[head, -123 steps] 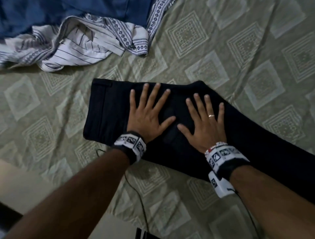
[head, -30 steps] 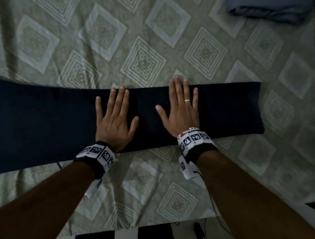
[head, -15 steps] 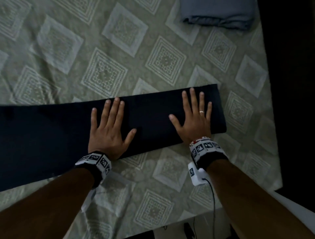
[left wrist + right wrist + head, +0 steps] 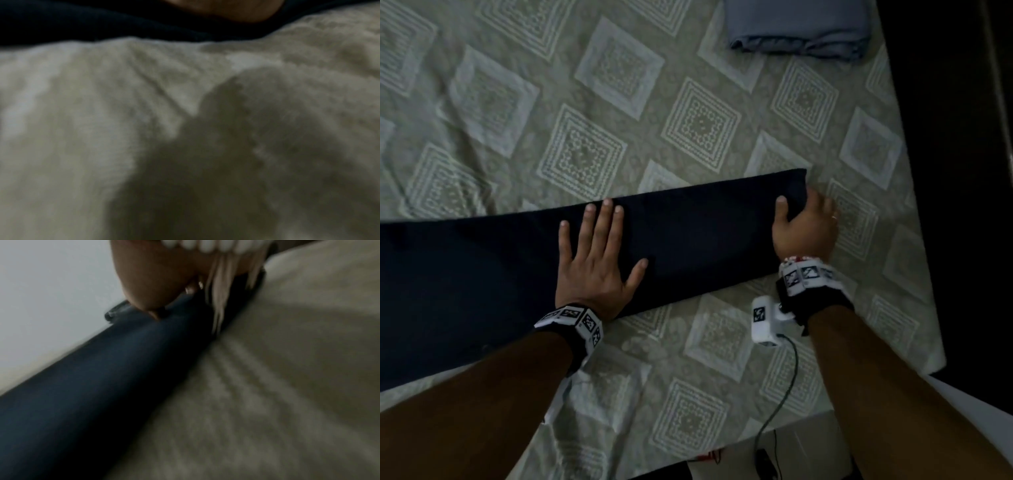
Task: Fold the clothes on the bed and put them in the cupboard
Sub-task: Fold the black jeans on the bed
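Two hands on one pair of dark trousers [image 4: 688, 236], which lie stretched across the bed [image 4: 619, 102]. From the head view, the left hand [image 4: 595, 263] lies flat with fingers spread on the trousers' middle, and the right hand [image 4: 804, 229] has its grip clamped on the hem end, thumb on top. A folded blue garment [image 4: 796, 27] sits well beyond the trousers. The left wrist view is mostly blurry bed sheet with the trousers' edge up top. The right wrist view shows the thumb pressed onto dark cloth. I reckon the fold in half comes next: bring the hem over toward the left hand and keep the edges lined up.
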